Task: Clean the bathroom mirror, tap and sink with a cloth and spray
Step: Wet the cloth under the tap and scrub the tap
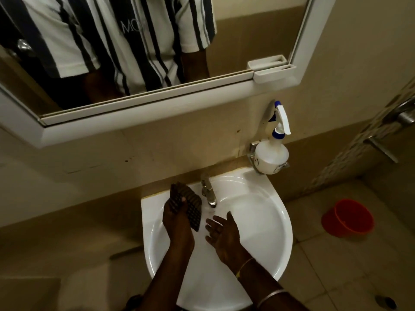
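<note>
One head-worn wide-angle view looks steeply down, close above the sink [265, 232], the mirror [157, 104] filling the upper frame.

The mirror [224, 41] runs off the top and left edges, and the person reflected in it is cut at the chest. Part of the cloth [193, 207] is buried inside the left hand [177, 218]. The sink [258, 221] loses its near rim behind both forearms. Markings on the spray bottle [271, 153] are too small to read.
</note>
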A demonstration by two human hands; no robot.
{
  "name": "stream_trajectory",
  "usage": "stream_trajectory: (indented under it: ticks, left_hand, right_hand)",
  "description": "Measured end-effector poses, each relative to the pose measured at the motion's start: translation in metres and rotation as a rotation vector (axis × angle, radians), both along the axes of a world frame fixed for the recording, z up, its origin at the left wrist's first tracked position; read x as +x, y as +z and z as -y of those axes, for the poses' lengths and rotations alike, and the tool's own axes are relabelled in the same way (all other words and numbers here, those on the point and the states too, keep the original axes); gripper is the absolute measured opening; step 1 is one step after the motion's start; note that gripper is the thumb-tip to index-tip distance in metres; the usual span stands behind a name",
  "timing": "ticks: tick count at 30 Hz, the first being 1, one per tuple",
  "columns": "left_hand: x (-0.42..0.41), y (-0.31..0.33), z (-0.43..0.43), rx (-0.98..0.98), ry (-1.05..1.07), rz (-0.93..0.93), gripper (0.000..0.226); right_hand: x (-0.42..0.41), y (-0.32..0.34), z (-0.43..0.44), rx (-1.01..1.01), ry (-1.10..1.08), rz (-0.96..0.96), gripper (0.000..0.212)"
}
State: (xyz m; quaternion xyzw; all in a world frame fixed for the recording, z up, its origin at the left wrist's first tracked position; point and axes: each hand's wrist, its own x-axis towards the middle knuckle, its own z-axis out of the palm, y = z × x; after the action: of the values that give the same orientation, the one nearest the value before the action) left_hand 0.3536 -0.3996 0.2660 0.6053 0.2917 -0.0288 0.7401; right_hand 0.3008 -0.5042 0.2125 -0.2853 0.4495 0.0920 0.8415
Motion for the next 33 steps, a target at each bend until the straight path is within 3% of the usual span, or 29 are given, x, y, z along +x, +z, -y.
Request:
stream_trajectory:
  ticks: [4, 7, 12, 18, 23, 25, 30, 33]
  left_hand:
    - [0.023, -0.003, 0.028, -0.105, -0.194, 0.095, 0.038]
    - [0.035, -0.015, 0.05, -0.228, -0.332, 0.179, 0.054]
    - [0.061, -0.031, 0.056, -0.287, -0.28, 0.07, 0.07]
    - [0.0, -0.028, 0.07, -0.215, -0.219, 0.111, 0.04]
    - [0.041, -0.06, 0.069, -0.184, -0.191, 0.143, 0.088]
    - [0.052, -0.086, 0.071, -0.192, -0.199, 0.115, 0.096]
    - [0.02, -0.041, 0.076, -0.129, -0.195, 0.129, 0.054]
    - [-0.003, -0.04, 0.073, -0.158, -0.197, 0.104, 0.054]
  right_hand:
    - [-0.014, -0.007, 0.009, -0.112, 0.016, -0.028, 0.055]
    - [-0.025, -0.015, 0.019, -0.2, 0.053, -0.046, 0.049]
    - [-0.04, -0.028, 0.031, -0.243, 0.089, -0.066, 0.047]
    - [-0.048, -0.028, 0.023, -0.298, 0.177, -0.075, 0.047]
    - [-0.047, -0.027, 0.03, -0.358, 0.181, -0.069, 0.046]
    - [-0.045, -0.027, 0.032, -0.372, 0.186, -0.077, 0.046]
    - [-0.05, -0.032, 0.025, -0.394, 0.191, -0.07, 0.049]
    - [-0.052, -0.034, 0.022, -0.421, 0.175, -0.083, 0.051]
